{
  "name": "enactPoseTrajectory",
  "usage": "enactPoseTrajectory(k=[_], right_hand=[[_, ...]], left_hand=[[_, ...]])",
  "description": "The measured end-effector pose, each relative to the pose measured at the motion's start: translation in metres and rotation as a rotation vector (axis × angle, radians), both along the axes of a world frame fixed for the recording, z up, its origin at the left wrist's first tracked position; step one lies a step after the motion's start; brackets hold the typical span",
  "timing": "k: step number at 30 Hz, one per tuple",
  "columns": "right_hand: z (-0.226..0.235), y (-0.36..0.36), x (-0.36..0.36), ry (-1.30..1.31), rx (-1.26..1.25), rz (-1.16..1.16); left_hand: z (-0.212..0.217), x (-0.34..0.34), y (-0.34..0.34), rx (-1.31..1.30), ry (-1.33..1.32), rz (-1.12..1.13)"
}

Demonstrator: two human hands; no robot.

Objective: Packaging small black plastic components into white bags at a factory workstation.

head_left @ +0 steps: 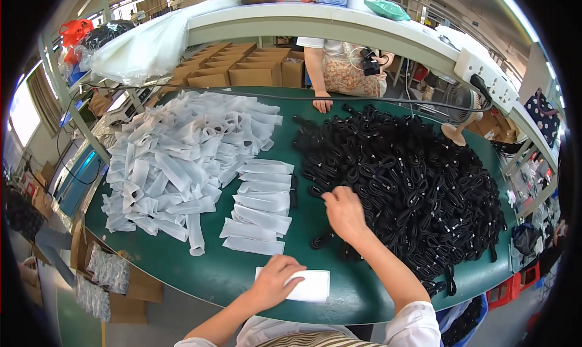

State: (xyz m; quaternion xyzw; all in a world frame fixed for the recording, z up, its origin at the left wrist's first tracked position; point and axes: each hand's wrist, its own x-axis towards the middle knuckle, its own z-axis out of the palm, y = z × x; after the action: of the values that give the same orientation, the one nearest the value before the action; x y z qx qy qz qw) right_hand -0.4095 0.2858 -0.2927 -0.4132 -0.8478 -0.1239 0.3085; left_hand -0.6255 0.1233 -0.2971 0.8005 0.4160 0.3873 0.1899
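Note:
My left hand (276,281) rests on a white rectangular stack of flat sheets or sleeves (314,286) near the table's front edge, its thumb apart from the bent fingers. At the left edge of a big heap of bundled black cables (412,189) is my right hand (345,212). Its fingers are curled together, their tips beside a black cable bundle (316,191); what they hold, if anything, is hidden. Several filled whitish translucent sleeves (260,201) lie in a column between the hands and a large pile of similar sleeves (182,153) on the left.
Across the green table (218,280), a person (339,68) leans one hand on the far edge and holds a black object in the other. A shelf (291,28) with a power strip (485,80) spans above. Cardboard boxes (254,71) and a fan (461,104) stand behind.

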Motion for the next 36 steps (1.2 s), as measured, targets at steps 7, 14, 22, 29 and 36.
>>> enactPoseTrajectory(k=[7, 14, 22, 29, 36], right_hand=[[-0.041, 0.037, -0.059, 0.081, -0.435, 0.021], [-0.061, 0.046, -0.054, 0.168, -0.318, -0.290], [-0.004, -0.078, 0.013, 0.928, -0.912, 0.037], [-0.019, -0.185, 0.060, 0.718, -0.816, -0.044], [-0.028, -0.237, 0.070, 0.503, -0.414, -0.077]], left_hand=[[-0.010, 0.015, -0.018, -0.118, -0.041, -0.098], [-0.022, 0.024, -0.020, -0.167, -0.024, -0.121], [-0.031, 0.042, -0.018, -0.114, 0.011, -0.110], [-0.040, 0.057, -0.026, 0.016, 0.203, -0.048], [-0.036, 0.060, -0.024, -0.319, -0.063, 0.006]])
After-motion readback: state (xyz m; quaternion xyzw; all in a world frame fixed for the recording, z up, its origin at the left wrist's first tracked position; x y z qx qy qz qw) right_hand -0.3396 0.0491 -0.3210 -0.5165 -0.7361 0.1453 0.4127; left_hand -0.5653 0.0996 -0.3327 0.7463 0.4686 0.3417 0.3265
